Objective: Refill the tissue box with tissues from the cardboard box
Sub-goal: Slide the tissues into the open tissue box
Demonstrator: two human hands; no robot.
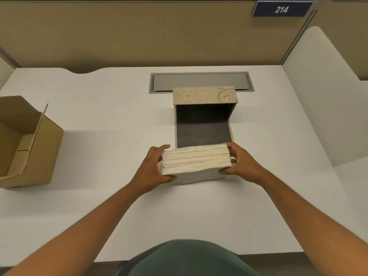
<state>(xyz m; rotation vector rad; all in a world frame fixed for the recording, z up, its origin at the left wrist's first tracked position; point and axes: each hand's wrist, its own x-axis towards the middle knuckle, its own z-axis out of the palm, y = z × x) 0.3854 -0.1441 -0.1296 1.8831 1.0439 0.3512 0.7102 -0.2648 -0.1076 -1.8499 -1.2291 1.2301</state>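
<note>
A thick white stack of tissues (196,159) is held just above the desk, at the near edge of the tissue box's folded-down flap. My left hand (154,166) grips its left end and my right hand (242,163) grips its right end. The tissue box (205,96) lies on its side with a beige patterned wall on top and its dark inside open toward me; nothing is inside it. The brown cardboard box (35,144) stands at the left edge of the desk with its flaps open, and its visible inside holds nothing.
A grey cable hatch (199,80) is set into the white desk (109,108) right behind the tissue box. Beige partition walls close off the back, with a white divider (322,92) on the right. The desk's front edge runs just before my body.
</note>
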